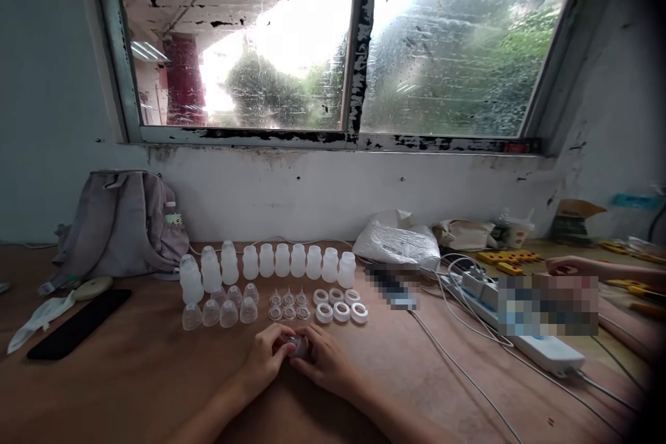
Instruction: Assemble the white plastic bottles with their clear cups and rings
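Observation:
Near the table's front, my left hand and my right hand are closed around a small clear baby-bottle part. My fingers cover much of it, so its exact shape is hard to make out. Just beyond my hands are several clear silicone nipples in two rows. White screw rings lie to their right, and clear domed caps stand to their left. Behind runs a line of frosted baby bottles; three at the left end, including one capped bottle, wear clear caps.
A grey backpack and a black flat case are on the left. At right are a phone, cables, a white power strip and a silvery plastic bag. Another person's hand reaches in from the right.

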